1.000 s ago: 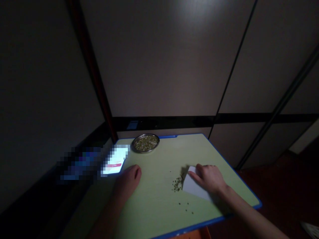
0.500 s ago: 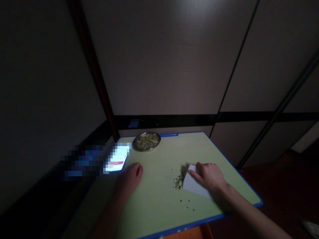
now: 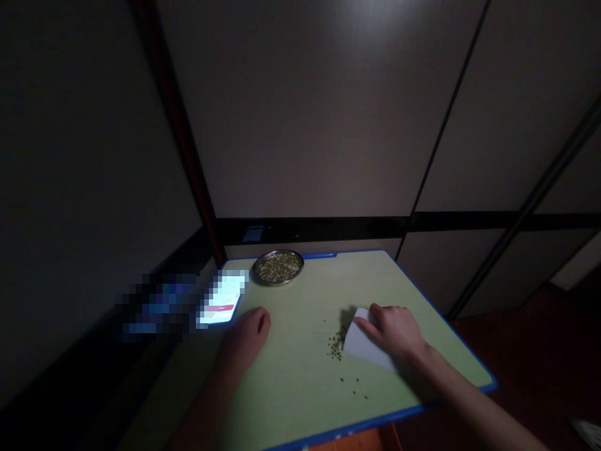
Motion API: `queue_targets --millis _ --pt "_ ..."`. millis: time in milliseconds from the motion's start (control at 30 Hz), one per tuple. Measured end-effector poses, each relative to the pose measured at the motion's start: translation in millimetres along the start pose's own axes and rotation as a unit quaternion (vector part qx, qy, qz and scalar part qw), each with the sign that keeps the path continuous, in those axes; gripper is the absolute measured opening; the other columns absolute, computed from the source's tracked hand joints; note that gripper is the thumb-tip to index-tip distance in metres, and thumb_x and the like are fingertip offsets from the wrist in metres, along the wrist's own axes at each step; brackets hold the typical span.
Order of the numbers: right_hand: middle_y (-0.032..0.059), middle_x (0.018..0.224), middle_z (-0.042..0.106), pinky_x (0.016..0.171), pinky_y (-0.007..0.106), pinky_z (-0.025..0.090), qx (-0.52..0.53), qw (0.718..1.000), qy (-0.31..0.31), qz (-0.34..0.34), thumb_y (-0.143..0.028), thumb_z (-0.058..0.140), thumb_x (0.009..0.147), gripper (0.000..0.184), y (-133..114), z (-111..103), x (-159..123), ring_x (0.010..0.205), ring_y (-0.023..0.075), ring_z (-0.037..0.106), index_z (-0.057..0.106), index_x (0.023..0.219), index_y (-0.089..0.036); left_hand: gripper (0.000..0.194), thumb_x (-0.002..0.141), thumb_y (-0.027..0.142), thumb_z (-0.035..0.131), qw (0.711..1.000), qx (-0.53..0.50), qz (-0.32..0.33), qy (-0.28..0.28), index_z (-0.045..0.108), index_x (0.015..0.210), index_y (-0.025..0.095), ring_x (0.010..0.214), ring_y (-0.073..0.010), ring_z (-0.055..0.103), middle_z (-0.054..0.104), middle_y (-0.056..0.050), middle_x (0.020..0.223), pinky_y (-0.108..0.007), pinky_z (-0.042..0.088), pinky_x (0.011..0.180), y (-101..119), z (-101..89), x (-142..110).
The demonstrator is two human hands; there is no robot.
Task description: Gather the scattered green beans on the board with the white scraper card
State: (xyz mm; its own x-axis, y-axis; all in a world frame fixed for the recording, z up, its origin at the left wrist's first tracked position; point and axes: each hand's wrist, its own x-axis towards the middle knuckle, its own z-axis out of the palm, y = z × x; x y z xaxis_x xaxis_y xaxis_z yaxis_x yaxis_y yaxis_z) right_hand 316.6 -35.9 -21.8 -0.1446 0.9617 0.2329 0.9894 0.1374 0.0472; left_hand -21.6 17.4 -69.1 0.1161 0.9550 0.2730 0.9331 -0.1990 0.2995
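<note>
My right hand (image 3: pixel 397 332) grips a white sheet of paper or thin card (image 3: pixel 369 347), thumb on top, and its left edge is at a small pile of dark green beans or seeds (image 3: pixel 335 346) on the pale green tabletop. A few loose ones lie nearer the front edge. My left hand (image 3: pixel 248 335) rests on the table in a closed fist, with nothing visible in it, just right of a lit phone-like screen (image 3: pixel 223 297). At the back left stands a round metal plate (image 3: pixel 254 275) spread with similar green bits and some paler ones.
The table (image 3: pixel 300 388) has a blue rim and stands against dark wardrobe-like panels (image 3: pixel 310 125). Under its front edge shows an orange drawer or box (image 3: pixel 361 440). Dark reddish floor (image 3: pixel 526 338) lies to the right.
Almost nothing differs. The paper in my right hand has shifted very slightly at the pile; my left fist stays in place.
</note>
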Motion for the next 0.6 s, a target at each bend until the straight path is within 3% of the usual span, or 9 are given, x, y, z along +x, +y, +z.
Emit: queue_targets --millis 300,600 --pt "0.0076 0.064 0.068 0.05 0.028 0.022 0.013 0.999 0.024 -0.037 -0.063 0.03 0.089 0.055 -5.2 4.1 2.8 0.054 0.0187 0.06 0.061 0.074 -0.021 0.022 0.09 0.029 0.036 1.0 0.0 0.002 0.002 0.049 0.074 0.021 0.069 -0.0124 0.052 0.059 0.001 0.073 -0.023 0.029 0.061 -2.5 3.3 -0.2" --pt "0.0071 0.069 0.07 0.054 0.027 0.03 0.003 0.999 0.001 -0.054 -0.063 0.027 0.091 0.055 -10.5 1.8 6.3 0.059 0.0184 0.062 0.06 0.076 -0.021 0.022 0.09 0.029 0.036 1.0 -0.003 -0.002 0.007 0.051 0.074 0.021 0.068 -0.0124 0.052 0.06 0.001 0.073 -0.023 0.029 0.062 -2.4 4.6 1.5"
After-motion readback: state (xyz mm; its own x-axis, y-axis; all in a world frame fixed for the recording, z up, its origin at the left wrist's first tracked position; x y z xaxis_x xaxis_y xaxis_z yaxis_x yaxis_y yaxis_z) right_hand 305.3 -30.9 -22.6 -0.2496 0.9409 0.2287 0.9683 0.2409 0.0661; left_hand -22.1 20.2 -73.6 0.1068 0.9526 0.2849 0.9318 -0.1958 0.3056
